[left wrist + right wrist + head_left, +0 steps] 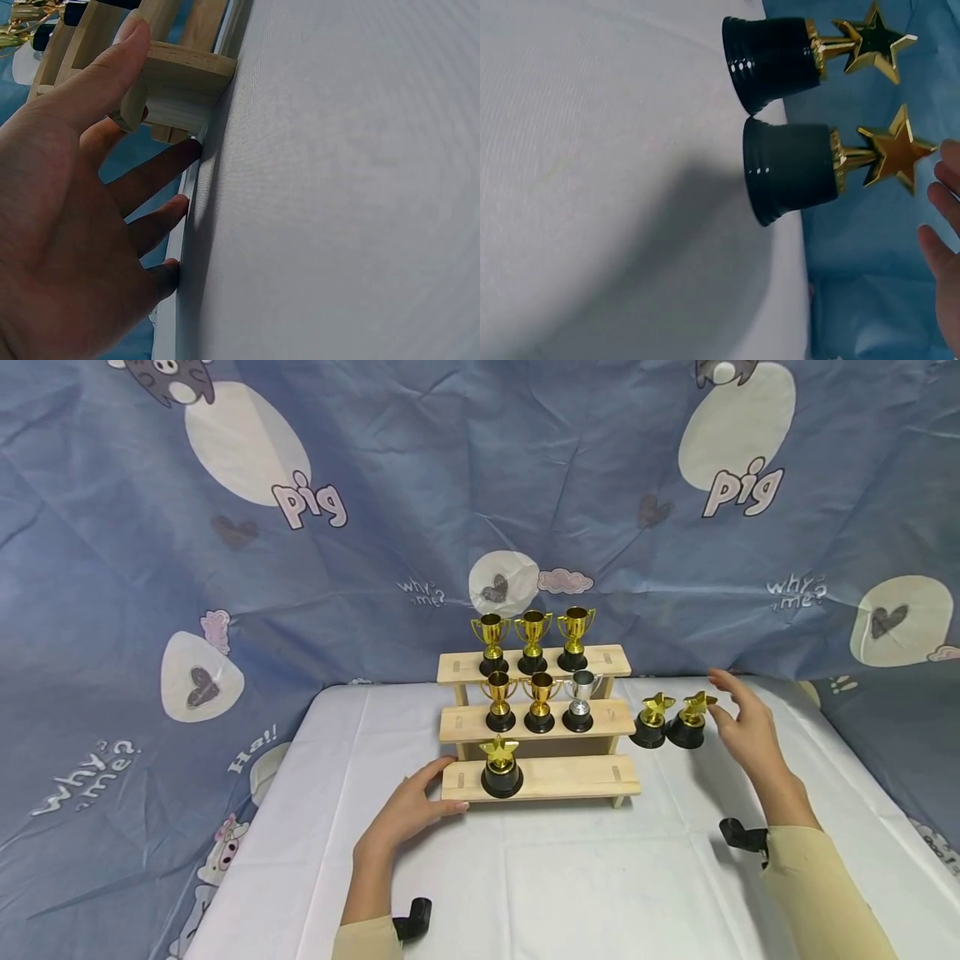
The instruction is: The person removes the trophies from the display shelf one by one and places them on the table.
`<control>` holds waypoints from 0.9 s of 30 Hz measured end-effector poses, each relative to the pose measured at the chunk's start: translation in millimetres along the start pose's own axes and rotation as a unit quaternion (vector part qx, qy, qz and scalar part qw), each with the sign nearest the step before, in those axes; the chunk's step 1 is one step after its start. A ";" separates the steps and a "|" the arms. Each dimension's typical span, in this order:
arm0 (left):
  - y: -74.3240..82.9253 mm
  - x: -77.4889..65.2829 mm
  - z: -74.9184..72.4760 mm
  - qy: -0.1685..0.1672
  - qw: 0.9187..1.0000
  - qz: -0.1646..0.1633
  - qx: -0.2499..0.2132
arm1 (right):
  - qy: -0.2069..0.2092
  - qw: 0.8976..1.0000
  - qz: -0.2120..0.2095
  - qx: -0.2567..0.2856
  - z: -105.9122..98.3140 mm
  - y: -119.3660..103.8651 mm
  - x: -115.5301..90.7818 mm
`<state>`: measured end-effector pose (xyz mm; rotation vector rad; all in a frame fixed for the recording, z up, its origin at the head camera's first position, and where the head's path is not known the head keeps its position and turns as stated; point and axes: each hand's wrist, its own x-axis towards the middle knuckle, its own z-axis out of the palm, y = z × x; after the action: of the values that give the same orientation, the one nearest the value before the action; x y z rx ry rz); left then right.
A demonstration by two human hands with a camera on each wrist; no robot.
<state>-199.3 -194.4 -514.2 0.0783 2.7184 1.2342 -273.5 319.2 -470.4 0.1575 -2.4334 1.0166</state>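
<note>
- Wooden stand (573,781) right of my left hand (408,806), its lowest step's end pinched between thumb and finger
- My right hand (750,731), thumb and fingers apart
- Star trophy (687,733) just left of it, another star trophy (649,732) beyond

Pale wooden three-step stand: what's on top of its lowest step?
One shiny gold star trophy with a round black base stands on the lowest step, toward the end at the left hand, with pale wood showing on both sides. The patch under its base is covered, unseen.
</note>
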 end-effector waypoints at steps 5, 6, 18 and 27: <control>-0.1 0.9 0.1 -0.001 1.000 0.005 0.002 | -0.003 1.000 0.001 0.005 -2.0 -9.0 -0.9; -0.1 1.1 0.0 -0.002 1.000 0.004 0.004 | -0.003 1.000 0.000 0.005 -2.2 -10.7 -1.5; 2.7 0.9 -1.9 -0.004 1.000 -0.001 0.003 | -0.007 0.999 -0.046 0.009 5.1 -32.4 -7.7; 0.6 1.7 -1.6 -0.004 1.000 -0.003 0.004 | -0.020 0.996 -0.087 0.019 15.9 -49.2 -16.6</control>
<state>-201.3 -195.0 -512.9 0.0757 2.7145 1.2190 -251.3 271.6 -456.7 0.3999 -2.3888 0.9901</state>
